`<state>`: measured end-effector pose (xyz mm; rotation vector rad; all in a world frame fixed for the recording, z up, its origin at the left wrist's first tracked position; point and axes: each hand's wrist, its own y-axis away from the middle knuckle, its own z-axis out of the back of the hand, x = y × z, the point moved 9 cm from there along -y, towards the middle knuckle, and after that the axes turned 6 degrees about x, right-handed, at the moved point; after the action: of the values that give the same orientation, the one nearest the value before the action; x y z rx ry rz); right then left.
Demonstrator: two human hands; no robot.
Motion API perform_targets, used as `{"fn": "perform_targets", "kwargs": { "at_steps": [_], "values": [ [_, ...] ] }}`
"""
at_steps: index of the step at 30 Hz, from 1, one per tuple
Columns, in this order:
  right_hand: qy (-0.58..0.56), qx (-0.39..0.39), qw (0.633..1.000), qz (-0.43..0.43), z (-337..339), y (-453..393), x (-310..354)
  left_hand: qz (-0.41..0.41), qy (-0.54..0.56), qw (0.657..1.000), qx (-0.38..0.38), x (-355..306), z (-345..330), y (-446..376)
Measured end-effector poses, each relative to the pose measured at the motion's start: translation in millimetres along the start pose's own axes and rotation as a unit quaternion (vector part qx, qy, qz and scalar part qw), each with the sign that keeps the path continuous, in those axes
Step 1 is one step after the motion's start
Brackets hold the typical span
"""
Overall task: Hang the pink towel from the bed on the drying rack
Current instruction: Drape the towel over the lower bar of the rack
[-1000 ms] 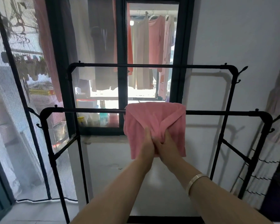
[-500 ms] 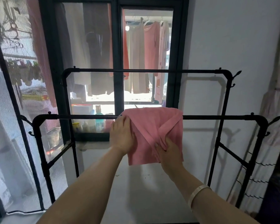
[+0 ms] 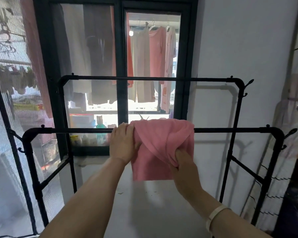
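We see the towel point(image 3: 163, 148) draped over the near bar of the rack point(image 3: 230, 130), bunched in folds. Our left hand point(image 3: 123, 143) lies flat against its left edge by the bar, fingers together. Our right hand point(image 3: 183, 162) pinches a low fold at right.

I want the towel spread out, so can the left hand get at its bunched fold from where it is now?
Probably yes. The left hand lies at the towel's left edge on the near bar, with nothing between it and the fold; the right hand already pinches that fold lower down.
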<state>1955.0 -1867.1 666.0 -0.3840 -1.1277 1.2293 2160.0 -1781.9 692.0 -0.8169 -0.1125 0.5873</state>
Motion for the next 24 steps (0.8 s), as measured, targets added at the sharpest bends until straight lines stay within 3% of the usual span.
{"fn": "perform_targets", "kwargs": {
  "at_steps": [8, 14, 18, 21, 24],
  "values": [
    [0.2, -0.095, 0.969, 0.109, 34.5, -52.3, 11.2, -0.017, -0.017, 1.0, -0.003, -2.9, -0.3, -9.1],
    [0.331, -0.174, 0.909, 0.187, 42.8, -89.0, 17.9, -0.014, -0.056, 0.998, 0.002, 2.0, -7.9, -8.4],
    [0.392, -0.091, 0.904, 0.143, 12.7, -88.1, -9.7, -0.027, -0.049, 0.998, 0.005, 3.4, -8.7, -6.1],
    [0.401, -0.01, 0.908, 0.123, -8.2, -77.5, -26.7, -0.061, -0.04, 0.997, -0.036, -2.1, 4.8, -5.8],
    [0.386, 0.01, 0.914, 0.126, -11.2, -77.0, -31.6, -0.111, -0.052, 0.992, -0.041, -20.8, 9.7, -14.5]
  ]
}}
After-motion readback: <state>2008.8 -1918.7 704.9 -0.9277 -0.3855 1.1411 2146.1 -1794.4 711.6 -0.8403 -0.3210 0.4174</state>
